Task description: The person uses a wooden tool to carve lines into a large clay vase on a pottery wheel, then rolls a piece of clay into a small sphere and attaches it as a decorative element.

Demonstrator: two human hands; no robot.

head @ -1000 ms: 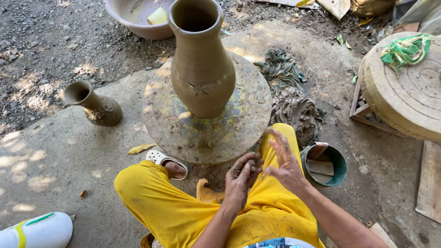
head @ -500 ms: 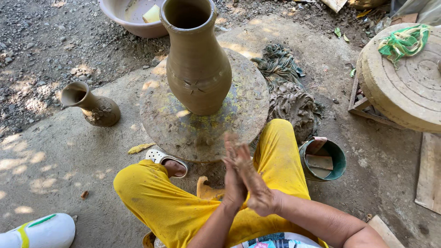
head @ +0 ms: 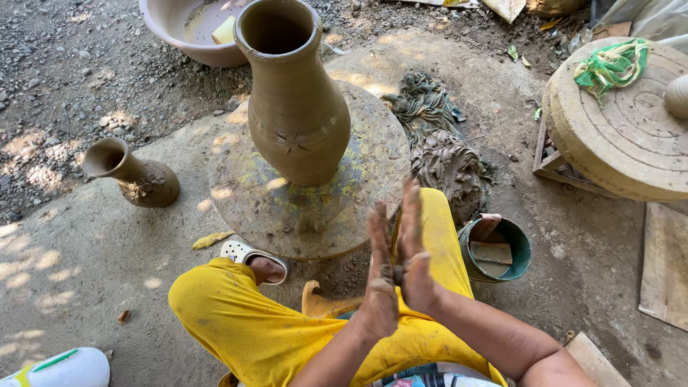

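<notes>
My left hand (head: 378, 287) and my right hand (head: 414, 258) are pressed palm to palm above my lap, fingers straight and smeared with clay. A small dark lump of clay (head: 394, 274) shows between the palms. Just beyond the fingertips, a tall brown clay vase (head: 295, 107) with a star-like mark stands upright on a round wheel (head: 244, 201). I sit behind the wheel with my legs in yellow trousers (head: 236, 322), and a white sandal (head: 251, 254) is by its rim.
A small clay vase (head: 136, 175) stands at the left. A pink basin (head: 179, 29) sits behind the wheel. A green bucket (head: 510, 251) with tools, a clay heap (head: 451, 172) and wet rags (head: 423, 100) lie right. A second wheel (head: 623, 136) holds a green cloth (head: 613, 64).
A second ago my hands were apart over my lap, the left curled near the right. They have since come together palm to palm and risen toward the wheel.
</notes>
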